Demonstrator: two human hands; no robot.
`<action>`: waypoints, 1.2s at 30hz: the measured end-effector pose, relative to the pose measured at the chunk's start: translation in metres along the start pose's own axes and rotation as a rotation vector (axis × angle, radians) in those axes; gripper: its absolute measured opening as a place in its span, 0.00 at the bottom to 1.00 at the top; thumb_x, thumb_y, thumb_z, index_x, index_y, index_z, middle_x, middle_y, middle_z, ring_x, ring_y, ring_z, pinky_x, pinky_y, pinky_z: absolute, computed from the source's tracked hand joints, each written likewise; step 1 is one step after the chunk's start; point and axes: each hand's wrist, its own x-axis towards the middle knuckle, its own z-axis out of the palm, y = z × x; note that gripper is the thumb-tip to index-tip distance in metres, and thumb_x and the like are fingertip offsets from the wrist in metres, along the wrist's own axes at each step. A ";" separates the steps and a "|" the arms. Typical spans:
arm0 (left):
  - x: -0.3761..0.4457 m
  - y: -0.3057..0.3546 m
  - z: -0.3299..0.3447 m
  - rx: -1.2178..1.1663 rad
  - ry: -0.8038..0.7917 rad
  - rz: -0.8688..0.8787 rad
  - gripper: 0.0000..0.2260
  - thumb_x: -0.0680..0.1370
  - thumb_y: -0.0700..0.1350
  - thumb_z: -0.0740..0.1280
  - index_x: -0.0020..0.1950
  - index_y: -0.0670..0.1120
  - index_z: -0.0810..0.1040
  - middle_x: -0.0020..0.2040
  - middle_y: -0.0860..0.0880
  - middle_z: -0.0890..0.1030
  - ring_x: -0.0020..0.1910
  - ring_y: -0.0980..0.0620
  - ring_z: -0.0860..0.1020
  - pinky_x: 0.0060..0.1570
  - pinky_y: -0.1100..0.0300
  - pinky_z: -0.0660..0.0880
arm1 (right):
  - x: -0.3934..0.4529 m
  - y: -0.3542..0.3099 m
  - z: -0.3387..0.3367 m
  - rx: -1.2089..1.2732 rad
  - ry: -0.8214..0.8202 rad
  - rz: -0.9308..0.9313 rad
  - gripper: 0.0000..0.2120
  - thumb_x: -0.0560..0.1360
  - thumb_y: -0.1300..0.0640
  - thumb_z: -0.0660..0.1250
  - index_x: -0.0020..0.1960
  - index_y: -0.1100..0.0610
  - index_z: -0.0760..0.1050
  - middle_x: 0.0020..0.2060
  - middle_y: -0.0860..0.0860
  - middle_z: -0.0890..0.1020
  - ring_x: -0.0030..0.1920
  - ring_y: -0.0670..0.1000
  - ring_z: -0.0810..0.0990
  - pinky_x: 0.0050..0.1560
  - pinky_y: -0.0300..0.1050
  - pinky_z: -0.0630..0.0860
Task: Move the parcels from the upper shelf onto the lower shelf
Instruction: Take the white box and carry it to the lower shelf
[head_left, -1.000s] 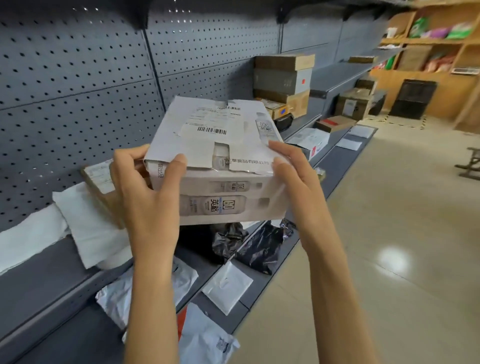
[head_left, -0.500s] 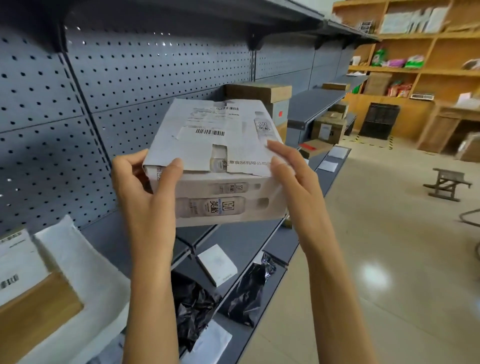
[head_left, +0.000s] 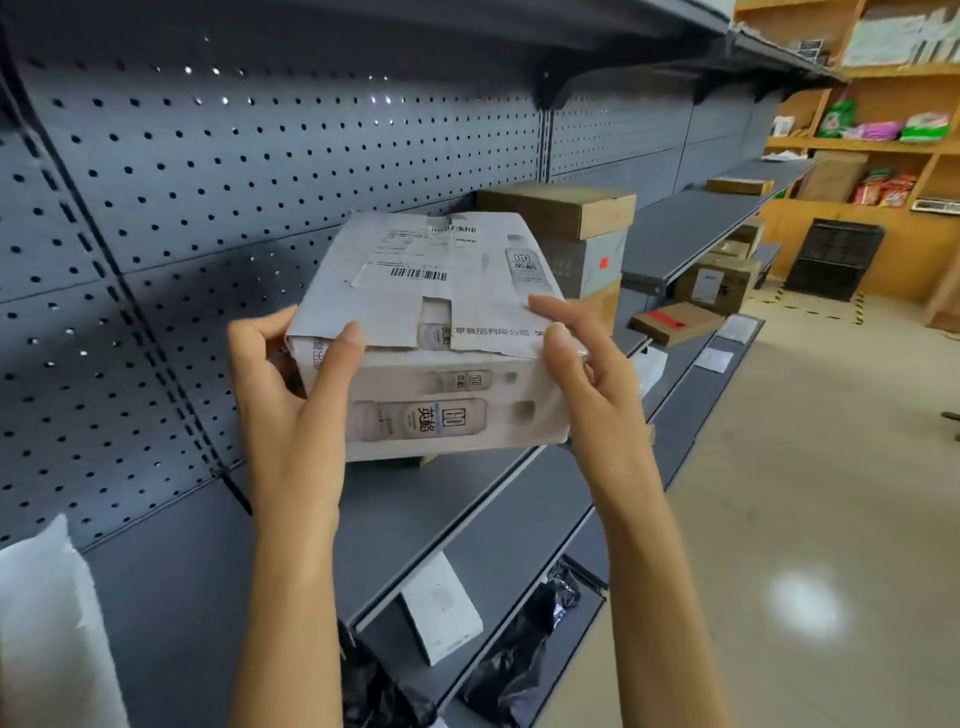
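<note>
While both the left hand (head_left: 291, 410) and right hand (head_left: 587, 384) clasp the parcel (head_left: 431, 332), transfer is mid-carry; lowering onto the lower shelf (head_left: 519, 530) beneath them appears next.

Light is even and fairly bright, coming from overhead. A round white glare spot sits on the glossy floor (head_left: 802, 605). Small points of light shine through holes near the top of the perforated back panel (head_left: 270, 156), which darkens toward the underside of the top shelf (head_left: 467, 31). The parcel (head_left: 431, 332) casts a soft shadow on the panel to its left and on the upper shelf (head_left: 415, 514) beneath it. Wide-angle distortion bends the shelf edges and panel seams toward the frame borders. The far wooden shelving (head_left: 883, 145) looks soft, and fine print on the parcel's label is smeared.
</note>
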 end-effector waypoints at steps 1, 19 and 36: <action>0.003 -0.003 0.006 0.003 0.015 0.000 0.12 0.79 0.50 0.71 0.58 0.54 0.70 0.56 0.59 0.78 0.53 0.66 0.78 0.51 0.65 0.74 | 0.010 0.006 -0.001 0.008 -0.012 -0.005 0.16 0.80 0.42 0.58 0.64 0.44 0.77 0.53 0.55 0.83 0.51 0.63 0.80 0.51 0.65 0.78; 0.036 -0.030 0.112 0.177 0.331 0.102 0.10 0.80 0.46 0.71 0.53 0.55 0.70 0.50 0.58 0.79 0.46 0.68 0.78 0.48 0.62 0.76 | 0.168 0.081 -0.025 0.168 -0.323 -0.037 0.14 0.83 0.47 0.56 0.59 0.51 0.77 0.45 0.41 0.81 0.44 0.40 0.78 0.42 0.34 0.72; 0.026 -0.052 0.159 0.289 0.478 0.031 0.15 0.74 0.49 0.69 0.58 0.50 0.69 0.61 0.47 0.79 0.57 0.52 0.79 0.52 0.58 0.77 | 0.189 0.131 -0.033 0.306 -0.520 0.134 0.11 0.85 0.48 0.55 0.59 0.46 0.75 0.56 0.58 0.79 0.52 0.56 0.78 0.57 0.54 0.75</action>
